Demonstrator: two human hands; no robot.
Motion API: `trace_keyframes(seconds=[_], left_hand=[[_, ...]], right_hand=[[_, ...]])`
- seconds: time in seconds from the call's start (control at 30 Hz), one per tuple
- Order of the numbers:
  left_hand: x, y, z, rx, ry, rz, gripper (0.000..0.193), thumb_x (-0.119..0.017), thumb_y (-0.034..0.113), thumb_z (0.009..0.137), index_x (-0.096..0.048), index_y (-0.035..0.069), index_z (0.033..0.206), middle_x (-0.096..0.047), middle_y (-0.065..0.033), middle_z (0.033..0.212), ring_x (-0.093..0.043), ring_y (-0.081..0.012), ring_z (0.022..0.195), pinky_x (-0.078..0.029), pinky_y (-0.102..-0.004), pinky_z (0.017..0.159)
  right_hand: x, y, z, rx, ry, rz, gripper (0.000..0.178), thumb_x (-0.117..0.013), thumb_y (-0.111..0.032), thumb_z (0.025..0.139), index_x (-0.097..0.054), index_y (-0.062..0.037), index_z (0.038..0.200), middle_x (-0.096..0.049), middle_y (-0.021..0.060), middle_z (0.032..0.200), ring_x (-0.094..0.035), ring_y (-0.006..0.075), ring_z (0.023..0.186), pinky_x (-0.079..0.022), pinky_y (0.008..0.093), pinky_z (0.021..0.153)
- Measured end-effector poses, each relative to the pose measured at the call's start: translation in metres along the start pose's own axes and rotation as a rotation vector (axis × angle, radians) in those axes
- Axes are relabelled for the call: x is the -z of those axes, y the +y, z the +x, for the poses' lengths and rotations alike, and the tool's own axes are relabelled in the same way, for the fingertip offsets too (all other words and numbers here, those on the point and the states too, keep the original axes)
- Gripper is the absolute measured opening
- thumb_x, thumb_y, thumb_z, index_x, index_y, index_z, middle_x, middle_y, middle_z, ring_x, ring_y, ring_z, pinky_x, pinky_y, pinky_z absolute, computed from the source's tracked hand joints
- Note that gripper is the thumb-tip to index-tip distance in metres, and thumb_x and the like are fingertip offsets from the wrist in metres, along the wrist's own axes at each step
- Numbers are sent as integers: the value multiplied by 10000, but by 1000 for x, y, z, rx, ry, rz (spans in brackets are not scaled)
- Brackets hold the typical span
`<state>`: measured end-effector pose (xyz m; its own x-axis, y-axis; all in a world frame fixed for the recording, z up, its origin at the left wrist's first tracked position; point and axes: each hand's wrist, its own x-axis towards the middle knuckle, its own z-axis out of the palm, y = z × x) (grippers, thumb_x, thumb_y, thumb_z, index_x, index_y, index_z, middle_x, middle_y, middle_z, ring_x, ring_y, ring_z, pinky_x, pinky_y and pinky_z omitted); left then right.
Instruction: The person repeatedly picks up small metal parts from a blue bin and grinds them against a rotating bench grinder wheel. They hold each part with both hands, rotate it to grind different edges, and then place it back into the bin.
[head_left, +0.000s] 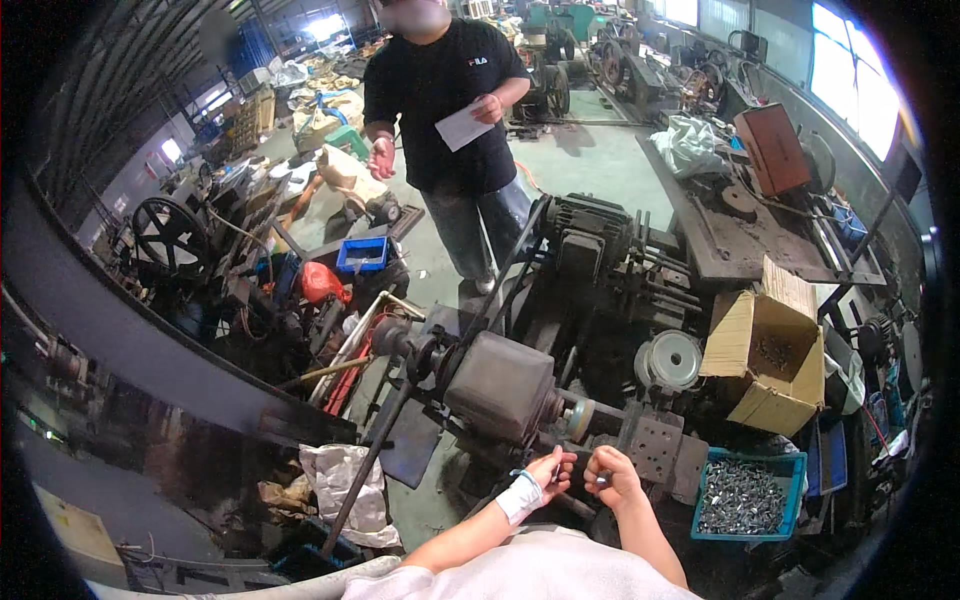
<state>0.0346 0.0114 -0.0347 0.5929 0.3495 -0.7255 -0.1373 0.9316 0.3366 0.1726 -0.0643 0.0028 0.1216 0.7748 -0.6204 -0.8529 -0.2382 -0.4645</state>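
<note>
My left hand (549,474), with a white band around the wrist, is closed with the fingertips pinched together. Something small and dark shows at its fingers, too small to name. Close beside it, my right hand (613,477) is curled shut, and a small piece with a metallic look peeks out at its fingers. Both hands are in front of a dark lathe-like machine (502,385), just below its round, pale-rimmed spindle end (579,420). To the right of my right hand stands a teal crate (797,500) filled with small shiny metal parts (741,497).
An open cardboard box (735,340) with small parts inside stands beyond the crate. A person (450,110) holding a white sheet (464,127) stands behind the machine. Left are a blue bin (362,254), a red bag (321,283) and a long dark bar (370,465).
</note>
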Motion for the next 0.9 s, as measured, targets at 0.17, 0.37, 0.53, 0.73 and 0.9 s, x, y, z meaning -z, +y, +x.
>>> trace_keyframes(seconds=[0.17,0.37,0.53,0.73,0.9], left_hand=[[15,-11,10,-33,-90,-48,277,-454,263,875,-553,24,973,-591,-75,879,-576,-166,776,-487,-265,636],[10,-17,2,-33,-154,44,299,-493,283,856,-539,66,1055,-584,-51,924,-557,-143,800,-462,-282,692],[4,-16,-4,-58,-132,73,339,-505,304,848,-504,101,1119,-583,-33,938,-549,-131,802,-452,-289,684],[4,-14,-7,-35,-92,77,399,-512,343,835,-500,66,1122,-583,-36,950,-563,-150,810,-471,-308,719],[11,-12,-10,-323,-111,604,242,-594,181,800,-589,49,1003,-585,20,741,-481,-53,584,-404,-189,518]], right_hand=[[-9,16,-9,192,31,-612,145,-666,-73,681,-606,15,779,-580,61,622,-470,76,446,-307,184,373],[-9,24,-12,456,118,-1299,243,-675,-120,666,-622,10,864,-620,65,716,-570,137,690,-449,258,670],[-8,24,-13,465,83,-1223,230,-691,-114,651,-617,9,831,-612,70,704,-559,125,657,-453,265,629],[7,23,-2,315,48,-740,171,-713,-47,622,-574,-9,715,-542,31,596,-505,94,502,-386,220,436],[10,7,-2,302,169,-802,154,-697,-37,635,-577,-6,727,-518,13,569,-466,74,458,-343,200,402]])
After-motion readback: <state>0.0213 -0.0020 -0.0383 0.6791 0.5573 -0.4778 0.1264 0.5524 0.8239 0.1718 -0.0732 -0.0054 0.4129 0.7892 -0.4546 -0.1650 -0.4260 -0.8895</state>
